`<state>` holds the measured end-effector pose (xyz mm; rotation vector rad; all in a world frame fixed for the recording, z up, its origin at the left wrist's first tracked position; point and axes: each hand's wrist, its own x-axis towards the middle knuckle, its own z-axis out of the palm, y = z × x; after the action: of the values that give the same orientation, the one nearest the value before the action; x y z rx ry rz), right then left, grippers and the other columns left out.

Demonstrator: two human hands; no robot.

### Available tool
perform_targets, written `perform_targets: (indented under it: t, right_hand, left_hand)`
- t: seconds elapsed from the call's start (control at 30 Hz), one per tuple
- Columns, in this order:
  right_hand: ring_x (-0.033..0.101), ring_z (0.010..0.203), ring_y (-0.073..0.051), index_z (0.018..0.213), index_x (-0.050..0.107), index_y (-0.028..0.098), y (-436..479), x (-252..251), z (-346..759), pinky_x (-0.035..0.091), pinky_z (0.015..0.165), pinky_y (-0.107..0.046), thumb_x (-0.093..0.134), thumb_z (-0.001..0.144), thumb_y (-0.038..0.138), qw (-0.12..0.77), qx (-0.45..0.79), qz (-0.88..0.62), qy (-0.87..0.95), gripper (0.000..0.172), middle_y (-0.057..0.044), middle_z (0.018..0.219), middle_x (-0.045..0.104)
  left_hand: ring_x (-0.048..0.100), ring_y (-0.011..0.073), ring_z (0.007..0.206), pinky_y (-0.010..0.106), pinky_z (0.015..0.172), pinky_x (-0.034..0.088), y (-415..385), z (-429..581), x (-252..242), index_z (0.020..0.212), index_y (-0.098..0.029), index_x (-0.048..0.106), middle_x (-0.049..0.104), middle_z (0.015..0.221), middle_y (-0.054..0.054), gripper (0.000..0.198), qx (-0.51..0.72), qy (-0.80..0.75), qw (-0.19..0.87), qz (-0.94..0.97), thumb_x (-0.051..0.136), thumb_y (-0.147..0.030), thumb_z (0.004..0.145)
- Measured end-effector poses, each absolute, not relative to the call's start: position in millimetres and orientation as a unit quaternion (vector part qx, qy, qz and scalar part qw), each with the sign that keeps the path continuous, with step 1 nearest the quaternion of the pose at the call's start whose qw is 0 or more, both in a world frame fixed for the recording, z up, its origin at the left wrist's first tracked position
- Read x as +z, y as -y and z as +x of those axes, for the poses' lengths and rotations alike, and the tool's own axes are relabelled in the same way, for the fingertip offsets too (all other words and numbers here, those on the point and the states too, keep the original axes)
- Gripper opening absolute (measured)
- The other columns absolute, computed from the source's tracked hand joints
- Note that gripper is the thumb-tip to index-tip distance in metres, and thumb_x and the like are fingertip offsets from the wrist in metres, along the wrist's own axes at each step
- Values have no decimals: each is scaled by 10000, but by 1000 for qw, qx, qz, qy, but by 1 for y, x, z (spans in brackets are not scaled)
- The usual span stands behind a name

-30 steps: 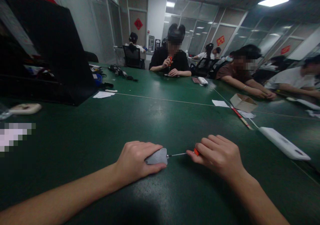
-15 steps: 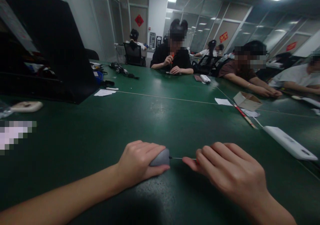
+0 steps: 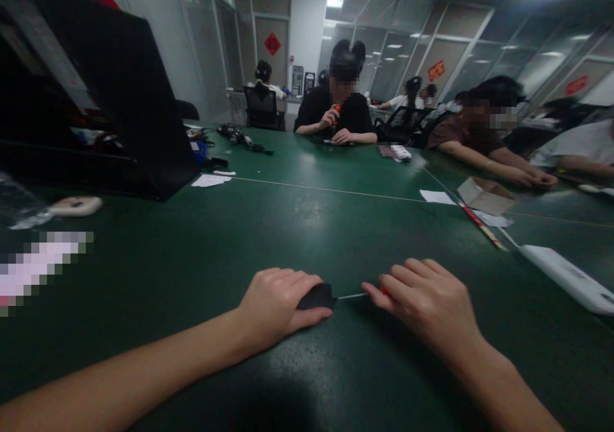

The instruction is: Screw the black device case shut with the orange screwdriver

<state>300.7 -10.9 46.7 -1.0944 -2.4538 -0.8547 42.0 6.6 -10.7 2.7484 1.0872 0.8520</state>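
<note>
My left hand (image 3: 275, 304) is closed over a small flat dark grey device (image 3: 316, 297) that lies on the green table (image 3: 307, 227); only its right end shows past my fingers. My right hand (image 3: 425, 301) is closed round a small screwdriver (image 3: 355, 296) with an orange handle. The thin metal shaft runs left from my fingers and its tip touches the device's right end. Both forearms rest low over the table's near edge.
A black open case (image 3: 110, 99) stands at the left, a white power strip (image 3: 563, 272) lies at the right beside a small cardboard box (image 3: 484, 195) and a red pencil-like stick (image 3: 482, 226). Several other people sit along the far and right sides.
The device under my left hand has tilted and now looks darker. My right hand has drawn back slightly from its closer position half a second ago; the screwdriver tip stays at the device's end.
</note>
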Motion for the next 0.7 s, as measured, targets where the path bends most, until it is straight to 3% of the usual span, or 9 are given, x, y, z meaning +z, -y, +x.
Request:
perform_targets:
  t: [0.1, 0.2, 0.5, 0.6, 0.7]
  right_hand:
    - [464, 575, -169, 628, 635, 201, 18, 57, 293, 315, 645, -330, 584, 972, 327, 181, -336, -321, 867, 370, 2, 550, 542]
    - [464, 548, -174, 553, 565, 206, 17, 50, 291, 313, 622, -337, 529, 994, 322, 193, -317, -351, 860, 458, -5, 526, 512]
    - [577, 477, -127, 614, 616, 205, -3, 9, 299, 367, 514, -261, 376, 1049, 409, 179, -95, -417, 886, 537, 0, 546, 598]
    - [585, 496, -135, 628, 608, 203, 5, 9, 286, 385, 528, -262, 375, 1049, 401, 200, -103, -411, 884, 520, -5, 561, 600]
    - [607, 567, -162, 770, 672, 189, 13, 12, 274, 413, 581, -285, 371, 1051, 372, 221, -144, -392, 881, 451, -27, 641, 639]
  left_hand:
    - [732, 234, 762, 330, 665, 533, -7, 43, -11, 1057, -182, 700, 775, 905, 48, 471, 292, -345, 30, 891, 568, -605, 899]
    - [737, 230, 783, 325, 682, 537, -9, 43, -13, 1076, -187, 696, 777, 933, 50, 489, 306, -351, 33, 885, 571, -621, 890]
    - [737, 222, 842, 324, 746, 548, -10, 42, -15, 1106, -182, 694, 777, 978, 56, 502, 348, -340, 78, 870, 592, -617, 878]
    - [736, 218, 853, 323, 770, 547, -10, 43, -15, 1101, -173, 699, 777, 986, 67, 507, 359, -331, 94, 867, 605, -615, 870]
    - [732, 213, 846, 322, 777, 546, -11, 43, -15, 1080, -164, 704, 774, 964, 64, 503, 364, -319, 111, 868, 631, -608, 856]
